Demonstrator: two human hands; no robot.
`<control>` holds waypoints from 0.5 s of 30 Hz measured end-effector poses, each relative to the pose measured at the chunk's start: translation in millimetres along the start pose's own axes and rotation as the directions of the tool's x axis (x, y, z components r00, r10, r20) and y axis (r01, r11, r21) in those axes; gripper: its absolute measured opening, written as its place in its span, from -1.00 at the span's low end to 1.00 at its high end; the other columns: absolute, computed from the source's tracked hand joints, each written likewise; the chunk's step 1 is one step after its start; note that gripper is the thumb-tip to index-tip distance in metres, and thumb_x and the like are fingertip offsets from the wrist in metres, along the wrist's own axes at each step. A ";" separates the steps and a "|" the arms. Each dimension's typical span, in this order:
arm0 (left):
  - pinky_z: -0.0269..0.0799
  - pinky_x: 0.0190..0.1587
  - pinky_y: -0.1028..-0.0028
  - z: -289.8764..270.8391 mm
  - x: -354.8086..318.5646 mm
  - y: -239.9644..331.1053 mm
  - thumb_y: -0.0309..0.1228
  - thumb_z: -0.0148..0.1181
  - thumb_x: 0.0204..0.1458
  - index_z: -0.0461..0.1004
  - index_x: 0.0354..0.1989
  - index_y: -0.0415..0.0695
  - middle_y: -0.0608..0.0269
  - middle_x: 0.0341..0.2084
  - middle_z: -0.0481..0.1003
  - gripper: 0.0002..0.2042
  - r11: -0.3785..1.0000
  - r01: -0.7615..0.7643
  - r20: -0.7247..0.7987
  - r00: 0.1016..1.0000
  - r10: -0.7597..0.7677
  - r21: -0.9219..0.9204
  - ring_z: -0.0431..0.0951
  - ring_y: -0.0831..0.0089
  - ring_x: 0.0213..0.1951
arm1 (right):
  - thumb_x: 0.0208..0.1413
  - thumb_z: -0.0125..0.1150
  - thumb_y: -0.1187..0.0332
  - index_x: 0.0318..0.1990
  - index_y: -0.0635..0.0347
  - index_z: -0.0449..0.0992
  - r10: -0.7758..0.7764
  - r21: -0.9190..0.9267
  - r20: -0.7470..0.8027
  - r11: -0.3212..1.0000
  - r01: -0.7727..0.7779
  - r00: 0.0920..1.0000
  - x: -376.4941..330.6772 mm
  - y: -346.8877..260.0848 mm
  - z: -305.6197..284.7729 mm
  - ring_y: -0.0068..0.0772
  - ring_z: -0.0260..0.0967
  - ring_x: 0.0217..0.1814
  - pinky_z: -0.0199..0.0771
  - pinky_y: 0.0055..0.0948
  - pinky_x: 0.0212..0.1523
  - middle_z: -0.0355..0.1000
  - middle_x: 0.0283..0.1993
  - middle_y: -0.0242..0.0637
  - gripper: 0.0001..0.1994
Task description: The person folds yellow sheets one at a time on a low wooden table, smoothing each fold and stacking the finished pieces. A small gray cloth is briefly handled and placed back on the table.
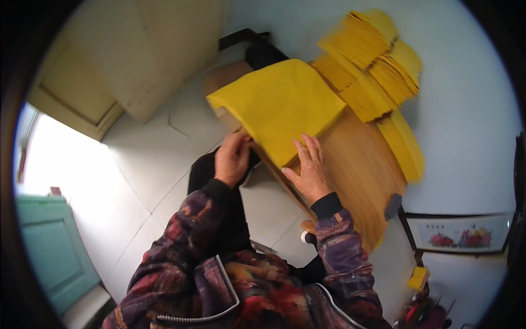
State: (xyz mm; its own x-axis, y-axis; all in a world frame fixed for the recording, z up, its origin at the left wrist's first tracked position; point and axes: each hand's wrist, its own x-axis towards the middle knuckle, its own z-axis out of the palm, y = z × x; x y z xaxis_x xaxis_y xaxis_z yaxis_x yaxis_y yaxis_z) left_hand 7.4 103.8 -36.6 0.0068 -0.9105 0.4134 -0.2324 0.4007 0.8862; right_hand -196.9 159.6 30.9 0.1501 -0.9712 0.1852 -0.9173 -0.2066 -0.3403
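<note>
A broad yellow sheet or stack of sheets (285, 104), paper or cloth I cannot tell, lies over the far end of a wooden table (361, 170). At its left edge is my left hand (232, 159), fingers curled and pressed together; what they pinch, if anything, is hidden. My right hand (310, 171) has its fingers apart, with the fingertips at the sheet's near right edge and the thumb by its near corner. No object shows in the right hand.
Several thick yellow bundles (364, 60) are piled along the wall side of the table, beside a longer yellow stack (402, 145). A small grey object (393, 206) sits at the table's right edge. Cream doors (82, 93) stand left; a teal cabinet (52, 247) is lower left.
</note>
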 end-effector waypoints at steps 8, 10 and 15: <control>0.37 -0.14 0.60 -10.1 9.0 -46.3 -0.58 0.03 0.14 0.40 -0.02 -0.22 0.33 -0.27 0.42 -0.77 0.888 0.318 -0.027 0.938 -0.346 -0.332 0.41 0.60 -0.27 | 0.01 0.24 0.33 0.11 0.35 0.32 0.595 0.005 -0.518 0.720 -0.694 0.614 -152.2 152.4 -50.1 0.11 0.04 0.33 0.06 -0.14 0.32 0.15 0.26 0.13 -0.50; 0.38 -0.19 0.63 -11.2 9.4 -51.0 -0.57 0.03 0.16 0.41 -0.05 -0.20 0.34 -0.31 0.42 -0.80 0.887 0.276 -0.009 0.954 -0.300 -0.371 0.42 0.61 -0.32 | 0.00 0.24 0.31 0.11 0.34 0.33 0.680 -0.032 -0.588 0.522 -0.853 0.438 -201.2 195.2 -80.3 0.11 0.03 0.34 0.06 -0.12 0.32 0.13 0.27 0.14 -0.49; 0.37 -0.22 0.63 -2.6 8.0 -49.2 -0.59 0.03 0.16 0.41 -0.06 -0.20 0.35 -0.32 0.42 -0.81 0.892 0.274 -0.033 0.952 -0.306 -0.359 0.41 0.62 -0.34 | 0.02 0.25 0.22 0.17 0.15 0.33 0.847 -0.026 -0.444 0.314 -0.949 0.292 -255.7 261.5 -97.3 0.08 0.07 0.31 0.15 -0.09 0.26 0.12 0.32 -0.05 -0.47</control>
State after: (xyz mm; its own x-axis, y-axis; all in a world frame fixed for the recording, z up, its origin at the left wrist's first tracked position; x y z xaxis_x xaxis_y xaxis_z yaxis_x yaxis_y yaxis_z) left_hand 21.4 77.0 -76.3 0.1098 -0.9855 0.1296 0.1438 0.1447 0.9790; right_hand -511.1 365.4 -15.8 -0.8968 -0.4063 0.1751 -0.4401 0.8599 -0.2586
